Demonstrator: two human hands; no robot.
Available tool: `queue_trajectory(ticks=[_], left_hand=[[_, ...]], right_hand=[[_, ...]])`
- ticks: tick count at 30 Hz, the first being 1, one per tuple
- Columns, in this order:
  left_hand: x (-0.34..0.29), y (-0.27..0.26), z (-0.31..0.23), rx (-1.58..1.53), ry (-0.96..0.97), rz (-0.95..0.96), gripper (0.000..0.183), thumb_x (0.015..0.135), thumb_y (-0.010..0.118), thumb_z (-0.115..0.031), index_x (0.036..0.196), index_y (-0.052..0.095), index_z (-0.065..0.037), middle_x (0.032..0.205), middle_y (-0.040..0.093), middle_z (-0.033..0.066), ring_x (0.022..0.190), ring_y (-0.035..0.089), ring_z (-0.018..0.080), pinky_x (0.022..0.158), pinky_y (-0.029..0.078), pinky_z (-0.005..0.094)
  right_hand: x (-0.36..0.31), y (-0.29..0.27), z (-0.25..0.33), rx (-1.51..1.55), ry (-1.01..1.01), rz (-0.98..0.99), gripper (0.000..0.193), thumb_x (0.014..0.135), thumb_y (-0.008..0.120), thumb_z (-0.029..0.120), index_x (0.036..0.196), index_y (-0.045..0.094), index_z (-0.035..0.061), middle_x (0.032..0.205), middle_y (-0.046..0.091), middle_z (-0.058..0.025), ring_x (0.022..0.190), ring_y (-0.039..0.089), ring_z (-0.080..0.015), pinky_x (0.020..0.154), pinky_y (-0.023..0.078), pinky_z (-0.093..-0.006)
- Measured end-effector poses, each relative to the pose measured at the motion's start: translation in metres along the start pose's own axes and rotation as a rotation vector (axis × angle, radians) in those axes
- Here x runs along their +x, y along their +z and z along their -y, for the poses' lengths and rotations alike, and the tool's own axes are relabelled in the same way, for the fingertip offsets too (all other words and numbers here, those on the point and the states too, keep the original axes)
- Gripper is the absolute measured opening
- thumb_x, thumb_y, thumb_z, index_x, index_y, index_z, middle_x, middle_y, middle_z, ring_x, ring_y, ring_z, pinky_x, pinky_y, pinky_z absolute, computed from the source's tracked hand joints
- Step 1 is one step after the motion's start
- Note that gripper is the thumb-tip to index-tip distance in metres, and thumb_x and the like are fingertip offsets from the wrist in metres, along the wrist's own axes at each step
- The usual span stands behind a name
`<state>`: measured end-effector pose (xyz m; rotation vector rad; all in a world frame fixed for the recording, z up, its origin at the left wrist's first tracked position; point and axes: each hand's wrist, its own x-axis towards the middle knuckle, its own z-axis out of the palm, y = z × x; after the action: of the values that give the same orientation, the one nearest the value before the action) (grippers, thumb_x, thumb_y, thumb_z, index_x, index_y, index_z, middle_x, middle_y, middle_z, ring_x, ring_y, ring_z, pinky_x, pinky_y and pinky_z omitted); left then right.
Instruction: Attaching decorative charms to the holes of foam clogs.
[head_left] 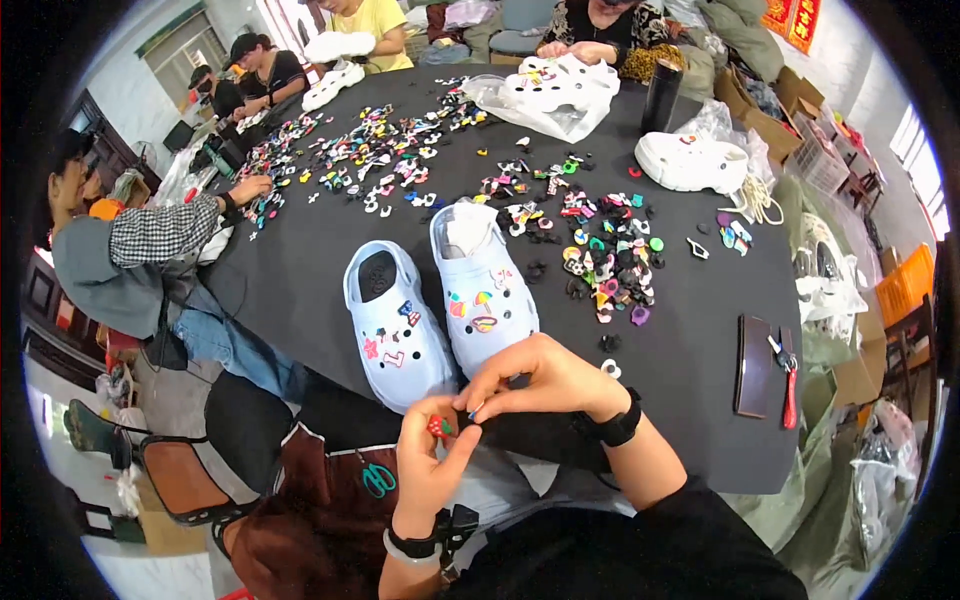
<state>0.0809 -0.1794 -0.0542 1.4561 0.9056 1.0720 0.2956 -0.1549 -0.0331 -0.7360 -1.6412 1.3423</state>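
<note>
Near the table's front edge, my left hand (430,465) pinches a small red and green shoe charm (440,427), which looks like a strawberry. Just right of it, my right hand (550,380) has its thumb and forefinger closed over a tiny dark bit that I cannot make out, close against the left fingertips. Beyond my hands lie two pale blue clogs, toes toward me. The left clog (404,350) carries several charms, some pink and some blue. On the right clog (487,275), an umbrella charm and other charms sit in the holes; my right hand partly covers its toe.
Loose shoe charms (610,255) are heaped right of the clogs, with more across the dark table (300,270). A white clog (690,162), a black bottle (661,95), a brown flat case (753,365) and keys (785,355) lie rightward. Several co-workers sit around the table.
</note>
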Motion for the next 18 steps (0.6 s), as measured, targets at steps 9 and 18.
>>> queue_trajectory(ticks=[9,18], left_hand=[[-0.021,-0.015,0.005,0.197,0.190,-0.025,0.018,0.093,0.065,-0.015,0.101,0.063,0.001,0.088,0.055,0.0091,0.080,0.054,0.0184,0.073,0.043,0.0293],[-0.032,0.007,0.016,-0.248,0.195,-0.004,0.029,0.105,0.041,-0.023,0.113,0.061,-0.004,0.116,0.050,0.0131,0.121,0.042,0.0247,0.106,0.031,0.0382]], right_hand=[[0.010,0.032,-0.004,0.083,-0.011,0.118,0.020,0.092,0.070,0.015,0.108,0.070,0.0035,0.088,0.060,-0.0029,0.072,0.058,-0.0089,0.061,0.046,-0.0249],[-0.004,0.066,-0.007,-0.465,-0.190,-0.149,0.042,0.079,0.077,0.007,0.117,0.058,0.0036,0.100,0.057,-0.0092,0.077,0.063,-0.0214,0.065,0.053,-0.0308]])
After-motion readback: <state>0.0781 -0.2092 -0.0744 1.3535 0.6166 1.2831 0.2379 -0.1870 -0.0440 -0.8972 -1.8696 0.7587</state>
